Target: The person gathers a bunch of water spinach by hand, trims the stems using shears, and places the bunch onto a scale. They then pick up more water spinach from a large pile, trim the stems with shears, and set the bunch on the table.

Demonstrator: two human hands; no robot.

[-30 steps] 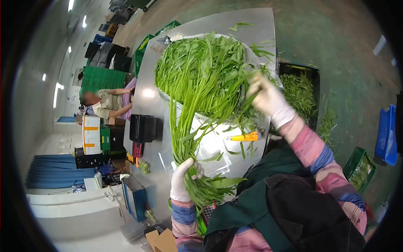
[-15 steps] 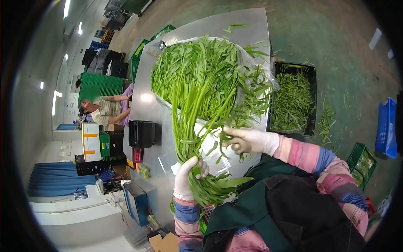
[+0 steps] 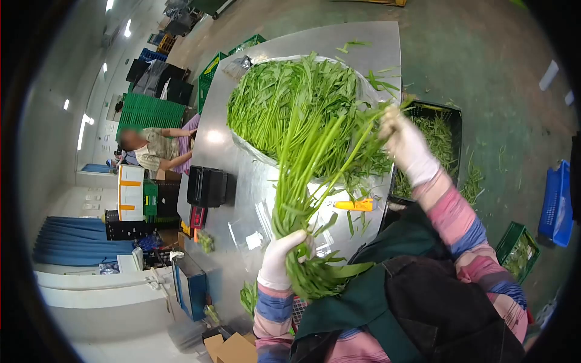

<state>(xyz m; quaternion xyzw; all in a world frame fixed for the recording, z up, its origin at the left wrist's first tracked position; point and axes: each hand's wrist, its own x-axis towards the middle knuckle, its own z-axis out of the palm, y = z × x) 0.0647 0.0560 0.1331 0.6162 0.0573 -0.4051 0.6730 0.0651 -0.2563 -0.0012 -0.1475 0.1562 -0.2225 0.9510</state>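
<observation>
My left hand (image 3: 283,261), in a white glove, is closed around the leafy end of a bunch of water spinach (image 3: 302,193). The bunch's long green stems fan out over the table. My gloved right hand (image 3: 407,140) is out by the table's right edge, slightly blurred, its fingers closed on a stem with leaves. Behind both hands lies a big heap of water spinach (image 3: 290,103) in a clear plastic liner. An orange-yellow tool (image 3: 354,204) lies between my hands on the metal table (image 3: 242,199).
A black crate (image 3: 458,127) of trimmed greens stands right of the table. Further right are a blue basket (image 3: 555,206) and a green crate (image 3: 517,251). A black box (image 3: 207,186) sits on the table's left side. Beyond it, a person (image 3: 160,148) sits near stacked green crates (image 3: 151,112).
My right hand has moved away from the bunch, outward to the table's right edge. My left hand keeps its hold on the bunch. The orange-yellow tool has come into sight.
</observation>
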